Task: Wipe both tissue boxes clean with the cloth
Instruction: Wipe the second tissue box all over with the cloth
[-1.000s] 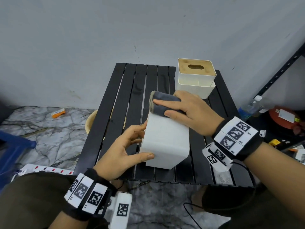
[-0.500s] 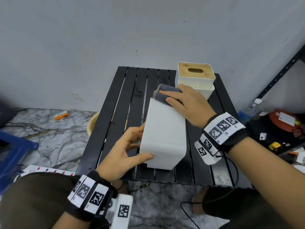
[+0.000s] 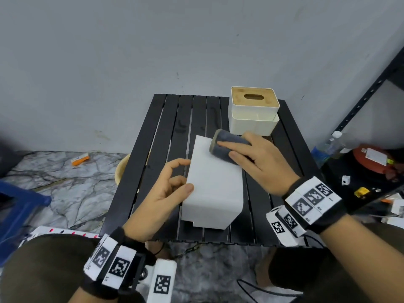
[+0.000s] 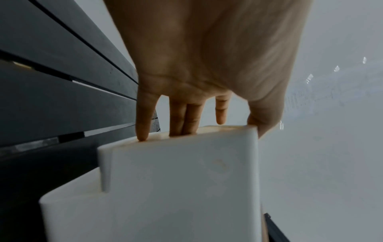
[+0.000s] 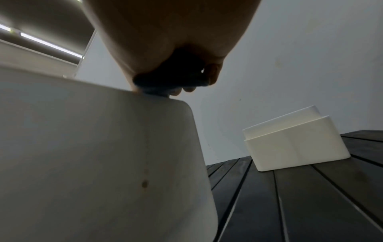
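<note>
The white tissue box lies at the centre of the head view on the black slatted table, its long axis running from the near edge away toward the wall. The left hand grips its left side, thumb on top. The right hand presses a folded grey cloth on its far top, fingers curled around it. Beyond, at upper right, the second tissue box stands upright, wooden lid up.

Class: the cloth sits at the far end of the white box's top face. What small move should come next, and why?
Probably drag the cloth toward the near edge of the white box: that stretch lies uncovered, and the left hand steadies it.
</note>
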